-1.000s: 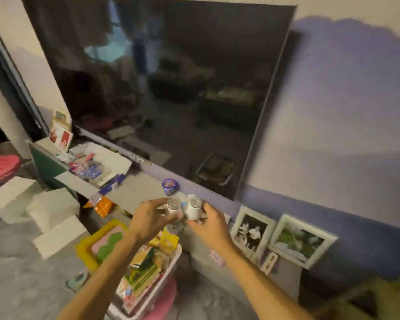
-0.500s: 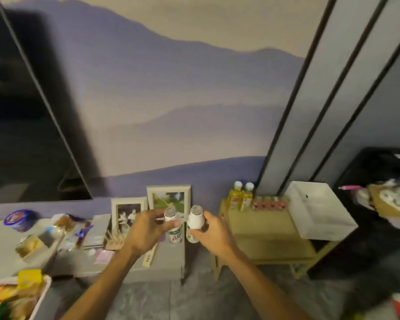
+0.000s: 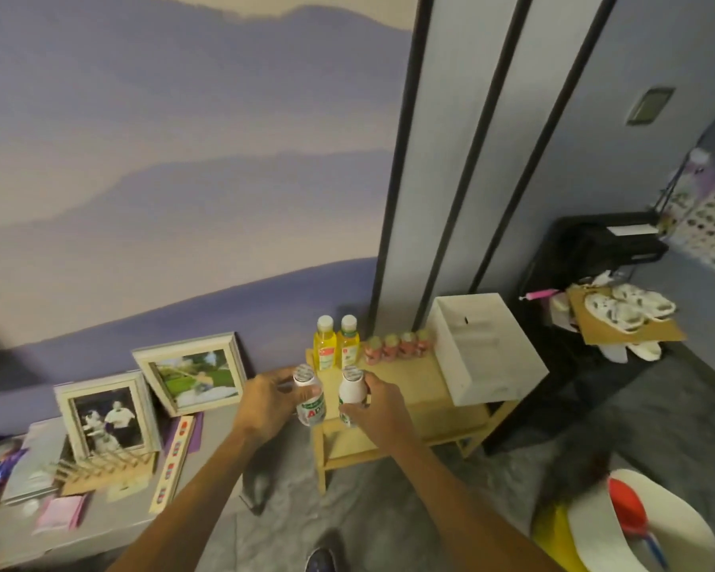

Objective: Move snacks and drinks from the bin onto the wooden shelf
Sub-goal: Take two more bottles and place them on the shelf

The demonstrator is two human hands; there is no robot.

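each hand [image 3: 265,400] [image 3: 378,402] grasping a small white-capped drink bottle [image 3: 309,400] [image 3: 352,392] over the light wooden shelf [image 3: 405,375], yellow bottles [image 3: 335,342] already placed, these two left

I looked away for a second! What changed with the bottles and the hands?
The person turned from the bin by the TV toward the wooden shelf, carrying both bottles to it. Unchanged: the left hand holds the labelled bottle, and the right hand the white bottle.

Both hands (left [image 3: 271,402], right [image 3: 378,406]) extended forward, fingers curled in grips.
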